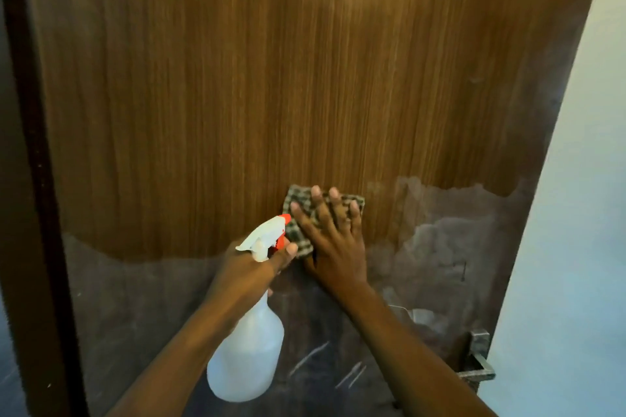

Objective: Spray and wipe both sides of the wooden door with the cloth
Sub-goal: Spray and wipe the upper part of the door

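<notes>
Brown wood grain showed clean above the right hand's (pixel 333 247) straight fingers (pixel 316 203), which pressed the checked cloth (pixel 296 195) flat on the wooden door (pixel 237 95). Below and beside them lay a grey dusty film, so this face looked about half wiped; the other side was out of sight. The left hand (pixel 247 267) gripped the spray bottle (pixel 247 359) by its neck, just beside the cloth; its translucent body seemed partly filled, level unclear

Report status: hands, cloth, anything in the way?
Left hand grips spray bottle. Right hand flat, pressing cloth on wooden door. Nothing blocking; door handle low right, apart.
</notes>
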Demonstrator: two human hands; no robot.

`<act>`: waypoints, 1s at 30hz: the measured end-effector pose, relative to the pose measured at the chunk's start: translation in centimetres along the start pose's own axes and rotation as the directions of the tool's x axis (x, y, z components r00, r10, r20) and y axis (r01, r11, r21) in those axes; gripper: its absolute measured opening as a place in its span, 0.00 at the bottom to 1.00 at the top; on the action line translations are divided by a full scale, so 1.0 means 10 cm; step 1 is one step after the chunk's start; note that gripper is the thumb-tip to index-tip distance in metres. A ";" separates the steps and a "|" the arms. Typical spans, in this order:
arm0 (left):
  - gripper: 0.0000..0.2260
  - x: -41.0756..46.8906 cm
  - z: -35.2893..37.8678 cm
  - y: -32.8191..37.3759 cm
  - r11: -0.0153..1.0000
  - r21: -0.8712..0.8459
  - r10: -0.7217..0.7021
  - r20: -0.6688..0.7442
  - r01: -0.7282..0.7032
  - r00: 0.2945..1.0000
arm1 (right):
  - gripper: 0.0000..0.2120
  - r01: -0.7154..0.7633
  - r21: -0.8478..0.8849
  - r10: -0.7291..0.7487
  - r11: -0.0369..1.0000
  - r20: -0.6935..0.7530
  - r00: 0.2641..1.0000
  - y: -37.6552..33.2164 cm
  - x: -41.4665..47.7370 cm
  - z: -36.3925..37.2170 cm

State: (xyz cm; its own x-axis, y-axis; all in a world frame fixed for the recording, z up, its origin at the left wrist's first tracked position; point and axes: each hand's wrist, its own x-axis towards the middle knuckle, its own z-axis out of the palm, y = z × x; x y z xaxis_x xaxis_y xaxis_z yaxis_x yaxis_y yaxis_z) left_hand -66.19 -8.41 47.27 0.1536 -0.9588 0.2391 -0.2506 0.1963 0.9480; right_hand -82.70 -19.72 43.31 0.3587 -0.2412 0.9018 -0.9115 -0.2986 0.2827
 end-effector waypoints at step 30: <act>0.25 0.11 1.35 0.41 0.995 -0.062 0.076 0.075 -0.072 0.994 | 0.33 -0.196 -0.029 0.194 0.980 -0.075 0.978 1.40 -0.10 -0.24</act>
State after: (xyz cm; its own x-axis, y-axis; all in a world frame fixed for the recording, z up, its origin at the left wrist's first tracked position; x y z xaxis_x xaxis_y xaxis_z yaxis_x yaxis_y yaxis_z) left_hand -79.98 -11.41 48.60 0.0621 -0.9537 0.2944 -0.2009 0.2769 0.9396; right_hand -96.31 -21.46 47.10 0.1594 -0.2248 0.9613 -0.9697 -0.2182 0.1098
